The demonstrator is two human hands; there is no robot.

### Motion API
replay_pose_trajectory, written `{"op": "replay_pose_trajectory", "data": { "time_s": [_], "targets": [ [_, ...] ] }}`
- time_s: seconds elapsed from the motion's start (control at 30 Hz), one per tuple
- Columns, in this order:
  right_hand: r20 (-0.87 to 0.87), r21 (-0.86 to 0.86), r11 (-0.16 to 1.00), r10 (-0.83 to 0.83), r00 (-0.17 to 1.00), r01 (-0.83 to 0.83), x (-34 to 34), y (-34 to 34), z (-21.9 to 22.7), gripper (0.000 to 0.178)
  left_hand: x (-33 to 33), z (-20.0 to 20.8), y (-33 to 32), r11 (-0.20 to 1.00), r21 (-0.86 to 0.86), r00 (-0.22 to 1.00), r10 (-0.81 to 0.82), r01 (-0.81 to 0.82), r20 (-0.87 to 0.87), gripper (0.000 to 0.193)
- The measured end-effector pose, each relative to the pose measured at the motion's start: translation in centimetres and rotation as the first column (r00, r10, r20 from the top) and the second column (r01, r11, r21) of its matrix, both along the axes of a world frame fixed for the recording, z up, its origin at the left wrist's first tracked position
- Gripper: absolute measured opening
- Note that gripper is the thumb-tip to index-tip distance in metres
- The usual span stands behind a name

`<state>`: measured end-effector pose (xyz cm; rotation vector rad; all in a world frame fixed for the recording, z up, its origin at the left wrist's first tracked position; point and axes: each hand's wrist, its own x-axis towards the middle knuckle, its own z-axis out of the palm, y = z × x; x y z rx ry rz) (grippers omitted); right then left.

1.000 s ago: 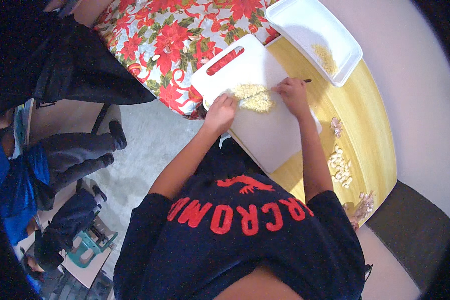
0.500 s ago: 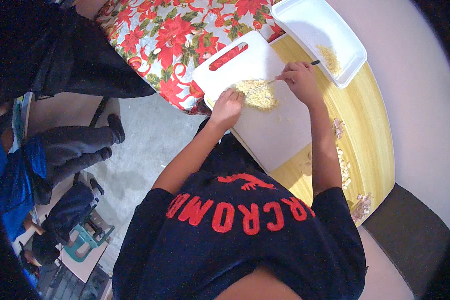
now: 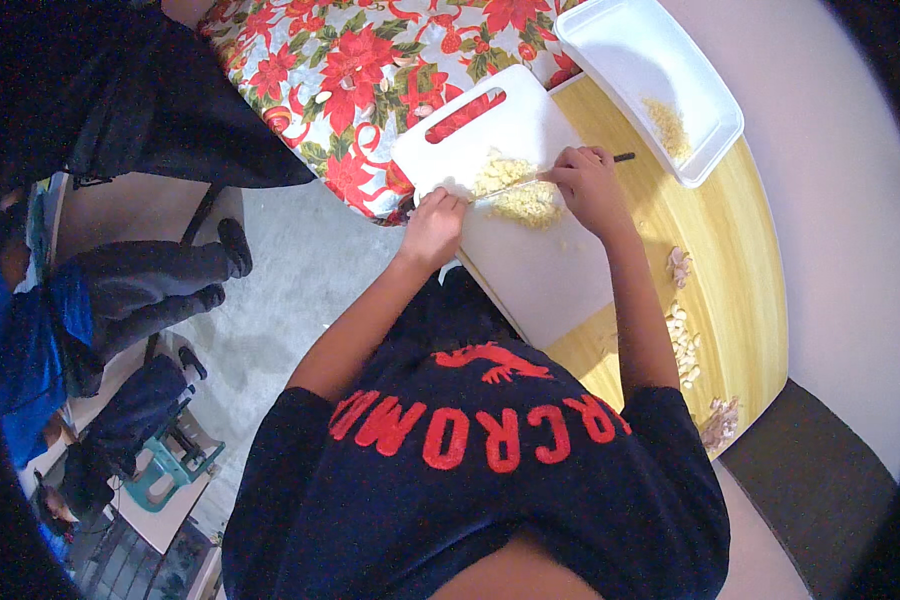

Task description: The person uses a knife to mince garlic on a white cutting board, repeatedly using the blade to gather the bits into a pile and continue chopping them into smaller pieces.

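Between both hands lies the chopped pile [image 3: 518, 190] (right hand [image 3: 587, 185], grip closed, holds the knife [image 3: 570, 170]).

Knife blade [image 3: 510, 185] largely lost in the pale chopped heap [image 3: 518, 198] — its edge indistinct; right hand [image 3: 587, 185] hides the handle's middle; white tray [image 3: 650, 80] cut off by the top edge.

Left hand [image 3: 433, 226] curled, knuckles up; right hand [image 3: 587, 185] apparently fisted in grip; both forearms extended forward.
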<state>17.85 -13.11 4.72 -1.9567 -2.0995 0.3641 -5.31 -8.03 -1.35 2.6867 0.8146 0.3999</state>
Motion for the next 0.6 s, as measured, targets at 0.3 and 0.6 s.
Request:
{"op": "replay_pose_trajectory", "data": {
  "time_s": [0.3,0.6],
  "targets": [
    [-0.101,0.081,0.988,-0.123,0.987,0.131,2.6,4.1,-1.8,0.02,2.9,2.0,6.4,0.998,0.067,0.999,-0.004,0.007,-0.04,0.015],
    [-0.053,-0.07,0.997,-0.016,0.998,0.012,2.6,1.1,-0.9,0.018,2.0,0.0,2.3,1.0,-0.021,0.999,-0.018,0.018,0.039,0.013]
  ]
}}
